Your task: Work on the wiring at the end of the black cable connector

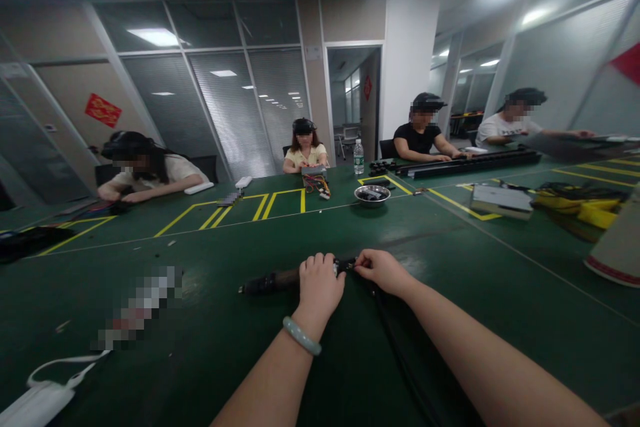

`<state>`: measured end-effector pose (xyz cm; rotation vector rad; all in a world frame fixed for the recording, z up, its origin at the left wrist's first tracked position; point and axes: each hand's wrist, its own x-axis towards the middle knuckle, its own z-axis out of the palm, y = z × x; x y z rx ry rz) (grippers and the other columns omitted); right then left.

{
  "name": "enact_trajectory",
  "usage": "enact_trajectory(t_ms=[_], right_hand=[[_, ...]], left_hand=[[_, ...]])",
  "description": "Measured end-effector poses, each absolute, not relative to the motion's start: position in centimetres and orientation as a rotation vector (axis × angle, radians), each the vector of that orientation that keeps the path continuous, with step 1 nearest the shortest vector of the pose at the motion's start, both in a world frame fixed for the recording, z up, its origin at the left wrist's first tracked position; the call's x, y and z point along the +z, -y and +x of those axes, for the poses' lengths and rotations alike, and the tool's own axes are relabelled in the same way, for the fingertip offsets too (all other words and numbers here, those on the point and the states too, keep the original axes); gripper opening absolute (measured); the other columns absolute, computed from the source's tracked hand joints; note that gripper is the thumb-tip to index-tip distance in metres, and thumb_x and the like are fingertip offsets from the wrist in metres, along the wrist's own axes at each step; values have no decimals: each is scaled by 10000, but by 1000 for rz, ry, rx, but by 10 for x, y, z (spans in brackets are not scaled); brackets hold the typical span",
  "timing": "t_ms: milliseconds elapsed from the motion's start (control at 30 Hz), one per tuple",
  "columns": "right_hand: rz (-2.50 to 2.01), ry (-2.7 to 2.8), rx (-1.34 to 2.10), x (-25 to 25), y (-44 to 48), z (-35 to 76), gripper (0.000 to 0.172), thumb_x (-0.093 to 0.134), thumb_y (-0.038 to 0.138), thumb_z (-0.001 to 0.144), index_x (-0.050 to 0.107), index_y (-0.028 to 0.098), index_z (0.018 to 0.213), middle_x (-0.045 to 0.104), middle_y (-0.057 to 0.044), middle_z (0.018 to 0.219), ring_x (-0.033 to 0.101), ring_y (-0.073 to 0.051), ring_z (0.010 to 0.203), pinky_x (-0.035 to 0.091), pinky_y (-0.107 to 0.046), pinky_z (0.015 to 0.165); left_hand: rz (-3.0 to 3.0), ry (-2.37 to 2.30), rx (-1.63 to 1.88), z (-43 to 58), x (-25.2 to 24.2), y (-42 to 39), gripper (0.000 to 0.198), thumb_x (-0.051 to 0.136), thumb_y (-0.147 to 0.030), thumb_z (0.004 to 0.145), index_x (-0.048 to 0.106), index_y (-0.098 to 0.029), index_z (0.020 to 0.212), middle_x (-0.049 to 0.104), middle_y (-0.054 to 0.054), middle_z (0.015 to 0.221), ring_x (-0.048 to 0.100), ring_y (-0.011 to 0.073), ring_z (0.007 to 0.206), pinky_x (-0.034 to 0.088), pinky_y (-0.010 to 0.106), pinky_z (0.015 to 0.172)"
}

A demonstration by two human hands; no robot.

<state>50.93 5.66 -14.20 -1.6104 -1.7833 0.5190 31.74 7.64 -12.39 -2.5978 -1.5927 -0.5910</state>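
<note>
A dark, slim electric screwdriver with a brownish body lies on the green table, its narrow tip pointing left. My left hand is closed round its body from above, a pale bangle on the wrist. At the tool's right end, my right hand pinches the small cable connector between thumb and fingers. Whether the connector is fully seated cannot be made out. A thick black cable runs from beneath my right hand toward the table's near edge.
On the green table stand a metal bowl with dark small parts, a water bottle and a grey box. A white cord lies left, a pale container right. Several people sit around the far side.
</note>
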Motion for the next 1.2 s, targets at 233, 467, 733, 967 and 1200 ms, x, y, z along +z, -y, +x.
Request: enact_trajectory(t_ms=[233,467,733,967,1200], right_hand=[[-1630,1778,495,-144,-58,510,57,636,246,797,672,207,819,686,15,745,604,-133,665,395,-213,597],[-1666,1737,462,-143,-59,511,60,630,243,803,667,202,826,687,9,742,606,-137,667,394,-214,596],[-1684,1723,471,-141,-56,510,66,629,258,803,669,206,814,694,5,757,614,-142,677,401,-220,605],[-1669,1750,475,-141,-57,509,79,622,260,807,675,205,825,700,6,773,614,-143,681,402,-221,607],[-1664,1767,486,-140,-58,509,86,617,251,806,683,205,836,707,-7,785,625,-154,699,418,-233,637]], left_hand=[[-2619,1511,-604,314,-128,-83,362,602,-459,853,568,-244,1143,586,62,1123,502,274,1063,332,430,940],[-2615,1464,-633,316,-129,-86,360,610,-451,860,568,-240,1149,590,60,1108,501,271,1053,323,426,939],[-2645,1412,-664,316,-126,-87,339,619,-430,865,576,-249,1148,595,45,1112,511,258,1061,311,434,967],[-2680,1329,-735,318,-120,-79,304,608,-304,880,569,-316,1181,589,13,1158,494,240,1116,243,468,1045],[-2753,1310,-713,322,-117,-78,229,585,-278,897,598,-300,1125,578,11,1147,510,224,1099,259,447,1047]])
